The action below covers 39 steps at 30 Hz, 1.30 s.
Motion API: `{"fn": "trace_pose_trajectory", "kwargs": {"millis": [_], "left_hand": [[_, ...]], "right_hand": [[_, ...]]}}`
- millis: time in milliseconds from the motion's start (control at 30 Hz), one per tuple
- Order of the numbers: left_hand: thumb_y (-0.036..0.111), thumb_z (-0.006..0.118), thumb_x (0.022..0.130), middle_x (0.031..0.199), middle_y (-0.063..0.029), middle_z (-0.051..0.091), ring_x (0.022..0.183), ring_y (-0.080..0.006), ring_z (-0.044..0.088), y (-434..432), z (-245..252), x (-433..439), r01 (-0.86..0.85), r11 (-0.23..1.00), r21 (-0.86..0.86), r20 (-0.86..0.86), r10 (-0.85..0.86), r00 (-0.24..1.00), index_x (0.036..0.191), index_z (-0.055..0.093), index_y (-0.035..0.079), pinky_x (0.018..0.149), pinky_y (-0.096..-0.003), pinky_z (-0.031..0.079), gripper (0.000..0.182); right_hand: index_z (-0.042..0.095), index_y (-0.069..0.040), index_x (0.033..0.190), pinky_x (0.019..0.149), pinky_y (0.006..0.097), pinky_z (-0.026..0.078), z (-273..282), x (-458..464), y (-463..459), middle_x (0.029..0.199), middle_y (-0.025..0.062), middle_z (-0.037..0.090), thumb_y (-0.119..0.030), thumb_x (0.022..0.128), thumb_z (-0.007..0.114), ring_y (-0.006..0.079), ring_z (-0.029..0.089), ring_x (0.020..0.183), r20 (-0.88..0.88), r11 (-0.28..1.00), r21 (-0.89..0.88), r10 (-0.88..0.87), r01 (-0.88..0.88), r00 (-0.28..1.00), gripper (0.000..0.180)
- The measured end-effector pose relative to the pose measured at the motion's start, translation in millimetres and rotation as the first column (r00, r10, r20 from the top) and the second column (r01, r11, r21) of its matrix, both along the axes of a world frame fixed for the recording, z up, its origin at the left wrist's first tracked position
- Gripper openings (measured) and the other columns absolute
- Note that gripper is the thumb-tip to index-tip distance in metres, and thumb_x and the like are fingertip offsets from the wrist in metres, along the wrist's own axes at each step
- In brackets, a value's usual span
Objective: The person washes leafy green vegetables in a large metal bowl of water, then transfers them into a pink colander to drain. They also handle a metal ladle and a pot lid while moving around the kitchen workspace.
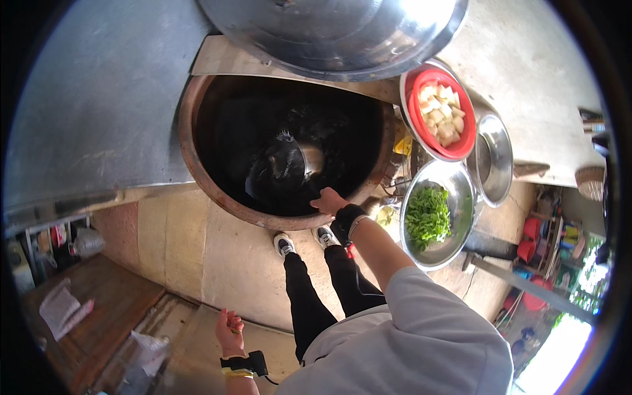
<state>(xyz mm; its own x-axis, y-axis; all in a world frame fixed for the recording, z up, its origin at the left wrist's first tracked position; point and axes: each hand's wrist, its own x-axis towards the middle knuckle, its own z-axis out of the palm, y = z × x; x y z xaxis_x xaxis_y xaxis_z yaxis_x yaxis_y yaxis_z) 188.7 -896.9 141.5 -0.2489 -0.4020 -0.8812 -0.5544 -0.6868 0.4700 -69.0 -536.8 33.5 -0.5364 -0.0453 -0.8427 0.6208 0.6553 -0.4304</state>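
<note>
A big brown earthenware vat (pixel 186 143) holds dark, rippled water (pixel 237 123). Over its near rim reaches my right hand (pixel 330 201), closed around the dark handle of a metal ladle (pixel 312 159). The ladle's bowl is in the water, near the middle of the vat, with splashes around it. Low and to the left, apart from the vat, my left hand (pixel 230 328) is held palm up with curled fingers. A small greenish spot shows in that palm, too small to make out.
A large metal lid (pixel 335 44) lies on a board (pixel 222 57) across the vat's far side. At right stand a red basket (pixel 418 118) of pale cut chunks, a metal bowl (pixel 461 232) with chopped greens (pixel 428 217), and another metal bowl (pixel 501 163). A wooden table (pixel 98 291) stands lower left.
</note>
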Motion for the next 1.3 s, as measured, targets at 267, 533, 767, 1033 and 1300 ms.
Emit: {"fn": "trace_pose_trajectory", "kwargs": {"millis": [267, 533, 767, 1033, 1300], "left_hand": [[0.022, 0.052, 0.084, 0.076, -0.0065, 0.059, 0.055, -0.0167, 0.057, -23, 4, -112, 0.452, 0.89, -0.061, -0.104, -0.456, 0.884, 0.107, 0.051, 0.006, 0.045, -0.026, 0.045, 0.028], [0.028, 0.053, 0.084, 0.077, -0.0058, 0.058, 0.057, -0.0143, 0.056, 91, 22, -196, 0.694, 0.703, -0.156, -0.33, -0.699, 0.634, 0.104, 0.053, 0.005, 0.048, -0.0234, 0.044, 0.03], [0.023, 0.052, 0.086, 0.087, -0.0105, 0.06, 0.072, -0.018, 0.061, 309, 40, -180, 0.79, 0.608, 0.081, -0.639, -0.577, 0.509, 0.107, 0.05, 0.004, 0.057, -0.0259, 0.049, 0.029], [0.001, 0.042, 0.081, 0.09, -0.0142, 0.056, 0.079, -0.0229, 0.058, 521, -14, -111, 0.677, 0.605, 0.419, -0.418, -0.534, 0.735, 0.098, 0.044, 0.002, 0.071, -0.0409, 0.048, 0.017], [-0.005, 0.036, 0.077, 0.062, -0.008, 0.045, 0.049, -0.0186, 0.045, 599, -49, -89, 0.667, 0.499, 0.553, -0.514, -0.426, 0.744, 0.083, 0.043, 0.002, 0.046, -0.0313, 0.039, 0.012]], "right_hand": [[0.038, -0.011, 0.071, 0.034, 0.0212, 0.018, 65, 70, -9, 0.049, -0.0052, 0.03, -0.017, 0.082, 0.058, 0.0048, 0.026, 0.036, 0.55, 0.262, -0.668, -0.456, 0.697, 0.699, 0.023], [0.041, -0.009, 0.077, 0.033, 0.019, 0.018, 174, 151, 57, 0.051, -0.0072, 0.028, -0.018, 0.082, 0.059, 0.0024, 0.024, 0.037, 0.498, 0.085, -0.782, -0.509, 0.617, 0.702, 0.02], [0.041, -0.005, 0.08, 0.034, 0.0185, 0.022, 274, 245, 184, 0.052, -0.0038, 0.033, -0.006, 0.083, 0.05, 0.004, 0.029, 0.037, 0.379, 0.217, -0.717, -0.676, 0.663, 0.632, 0.01], [0.044, -0.003, 0.076, 0.034, 0.0183, 0.027, 290, 327, 300, 0.053, -0.0039, 0.039, -0.006, 0.081, 0.048, 0.0037, 0.036, 0.039, 0.077, 0.567, -0.36, -0.773, 0.741, 0.629, 0.007], [0.047, 0.0, 0.078, 0.039, 0.0233, 0.032, 251, 375, 354, 0.052, 0.0012, 0.044, -0.007, 0.081, 0.05, 0.0094, 0.041, 0.04, -0.333, 0.791, -0.118, -0.601, 0.601, 0.726, 0.008]]}}
